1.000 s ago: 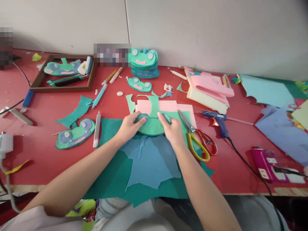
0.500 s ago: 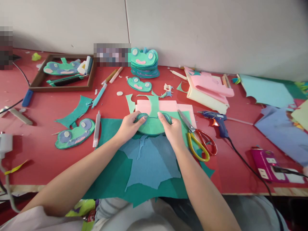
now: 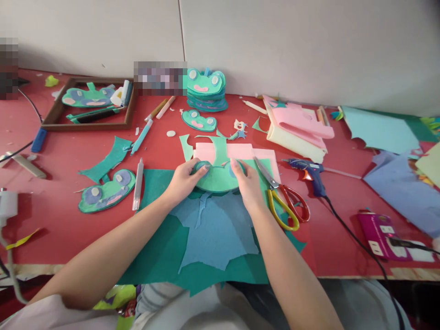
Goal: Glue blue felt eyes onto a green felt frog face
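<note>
Between my two hands is a green felt frog face (image 3: 218, 179) with blue eye patches and no mouth showing on its front. My left hand (image 3: 187, 180) grips its left eye, the thumb lying on top. My right hand (image 3: 248, 183) holds the right eye the same way, thumb over the blue patch. Blue felt (image 3: 220, 238) and a dark green felt sheet (image 3: 154, 256) lie beneath, with light green and pink felt (image 3: 223, 150) just beyond. Scissors (image 3: 283, 199) with one yellow and one red handle rest beside my right hand.
A stack of frog faces (image 3: 206, 89) stands by the wall, a single one (image 3: 199, 121) before it. At left are another frog face (image 3: 107, 192), a marker (image 3: 138, 184) and a brown tray (image 3: 85, 126). A glue gun (image 3: 311, 173) and a purple power strip (image 3: 383, 233) sit at right.
My right thumb has shifted slightly up and right, uncovering more of the blue eye patch. My left hand and the things on the table look unmoved.
</note>
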Demonstrator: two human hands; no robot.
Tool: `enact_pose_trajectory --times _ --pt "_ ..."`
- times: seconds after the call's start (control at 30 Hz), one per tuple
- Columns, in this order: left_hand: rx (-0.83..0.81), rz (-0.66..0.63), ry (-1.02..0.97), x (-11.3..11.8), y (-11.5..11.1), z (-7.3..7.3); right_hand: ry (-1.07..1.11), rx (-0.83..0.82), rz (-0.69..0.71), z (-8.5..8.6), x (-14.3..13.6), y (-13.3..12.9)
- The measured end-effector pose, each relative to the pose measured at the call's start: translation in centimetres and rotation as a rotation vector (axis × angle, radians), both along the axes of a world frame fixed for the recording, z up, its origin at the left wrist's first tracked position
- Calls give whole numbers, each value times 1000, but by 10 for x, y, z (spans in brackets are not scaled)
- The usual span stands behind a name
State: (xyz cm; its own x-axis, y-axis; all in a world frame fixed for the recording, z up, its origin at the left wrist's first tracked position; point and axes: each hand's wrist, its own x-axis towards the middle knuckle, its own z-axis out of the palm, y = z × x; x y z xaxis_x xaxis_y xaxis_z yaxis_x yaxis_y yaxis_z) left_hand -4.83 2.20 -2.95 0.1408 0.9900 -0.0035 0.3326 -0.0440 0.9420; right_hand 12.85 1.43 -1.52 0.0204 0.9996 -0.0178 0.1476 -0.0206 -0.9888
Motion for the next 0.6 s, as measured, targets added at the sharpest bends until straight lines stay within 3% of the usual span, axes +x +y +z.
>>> enact_pose_trajectory --times 0.1,0.53,0.6 --pt "-17 4 -18 0 1 -1 115 -48 67 -2 4 3" --pt "-31 -4 -35 -1 0 -1 394 -141 67 -7 3 5" --pt "-32 -2 -37 -1 0 -1 386 -92 -1 -4 3 6"
